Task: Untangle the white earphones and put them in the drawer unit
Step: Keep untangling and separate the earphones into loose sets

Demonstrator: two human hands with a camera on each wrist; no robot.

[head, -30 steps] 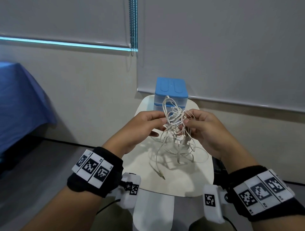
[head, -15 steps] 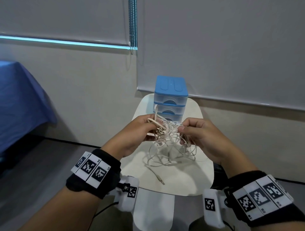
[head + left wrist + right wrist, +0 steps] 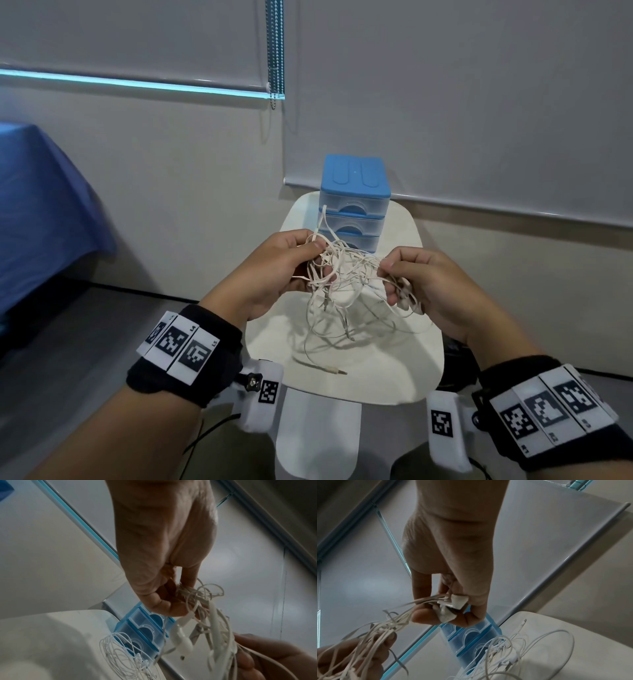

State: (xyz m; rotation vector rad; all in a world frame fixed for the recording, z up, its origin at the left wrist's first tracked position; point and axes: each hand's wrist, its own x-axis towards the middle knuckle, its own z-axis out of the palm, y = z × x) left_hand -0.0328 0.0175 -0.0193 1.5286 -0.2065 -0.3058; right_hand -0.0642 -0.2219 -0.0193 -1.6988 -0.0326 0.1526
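Desk (image 3: 394, 370) sat under both grips, white and rounded. Drawer unit (image 3: 354, 202) stood at the desk's far edge, just beyond the grips: blue top, three clear drawers, all closed. White earphones (image 3: 346, 274) were a tangled wad strung between the two grips, held up off the desk; loose loops hung below the grips down to the desk, and the jack plug (image 3: 334, 370) lay on the desk, nearer the person than the grips. Left hand (image 3: 274, 270) grip: thumb and fingers pinched on the wad's left side, one strand sticking up above it. Right hand (image 3: 431, 281) grip: fingers curled on the right side of the wad, with white earbud pieces (image 3: 453, 601) pinched at the fingertips in the right wrist view.
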